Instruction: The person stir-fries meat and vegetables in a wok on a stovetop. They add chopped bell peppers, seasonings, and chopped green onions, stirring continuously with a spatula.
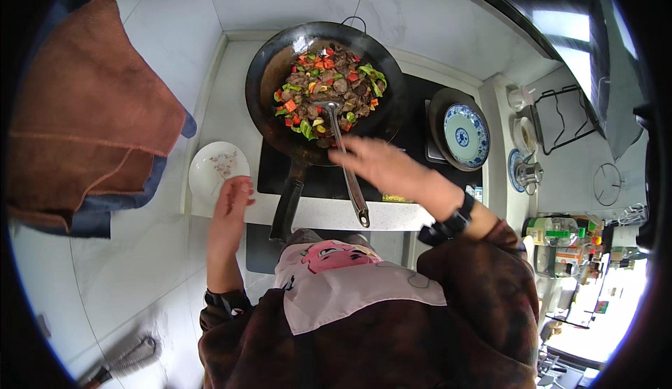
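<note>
A black wok [262, 66] holds a stir-fry [336, 85] of browned sliced meat with red and green pepper pieces. A metal wok spatula [355, 192] lies with its blade in the food and its handle across the near rim. My right hand [391, 171], slightly blurred, is at the spatula's handle with fingers stretched out, not wrapped around it. At the near edge of a white floral plate [210, 161] is my left hand [231, 205], loosely curled with nothing visible in it; whether it touches the plate I cannot tell.
The wok sits on a black cooktop [409, 126], its black handle [287, 202] jutting over the counter edge. A blue-patterned plate [466, 132] rests in a dark pan on the right. Brown cloth [100, 105] hangs left. Bottles [564, 231] stand far right.
</note>
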A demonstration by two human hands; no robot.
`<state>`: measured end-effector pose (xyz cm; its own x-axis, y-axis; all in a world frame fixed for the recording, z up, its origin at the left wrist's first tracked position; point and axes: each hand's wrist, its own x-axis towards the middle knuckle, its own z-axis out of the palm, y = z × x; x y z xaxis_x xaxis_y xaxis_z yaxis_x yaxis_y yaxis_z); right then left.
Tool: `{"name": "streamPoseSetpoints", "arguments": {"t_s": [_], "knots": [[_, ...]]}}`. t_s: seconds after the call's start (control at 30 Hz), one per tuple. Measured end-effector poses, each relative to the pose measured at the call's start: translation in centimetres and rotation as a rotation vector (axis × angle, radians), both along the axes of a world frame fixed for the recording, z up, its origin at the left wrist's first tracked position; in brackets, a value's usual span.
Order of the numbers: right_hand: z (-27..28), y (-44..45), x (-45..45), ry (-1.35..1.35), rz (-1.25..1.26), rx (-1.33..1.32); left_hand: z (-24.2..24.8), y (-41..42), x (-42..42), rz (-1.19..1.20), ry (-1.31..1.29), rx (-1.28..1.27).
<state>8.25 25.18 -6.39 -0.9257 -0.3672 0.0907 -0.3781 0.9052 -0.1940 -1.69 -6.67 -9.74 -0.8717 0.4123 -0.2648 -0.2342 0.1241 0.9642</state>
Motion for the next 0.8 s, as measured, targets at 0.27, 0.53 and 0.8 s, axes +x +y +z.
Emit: {"name": "streamPoseSetpoints", "arguments": {"t_s": [0.27, 0.53, 0.8], "knots": [[5.2, -1.6, -0.3, -0.063, -0.048, -0.103, -3.6, 3.2, 1.4, -0.384, -0.977, 0.453], [11.9, 6.2, 0.6, 0.081, -0.800, -0.598, -3.6, 3.4, 1.2, -0.337, -0.995, 0.418], [0.1, 10.7, -4.1, 0.067, -0.592, -1.390, -2.7, 3.7, 1.5, -0.291, -0.935, 0.414]]}}
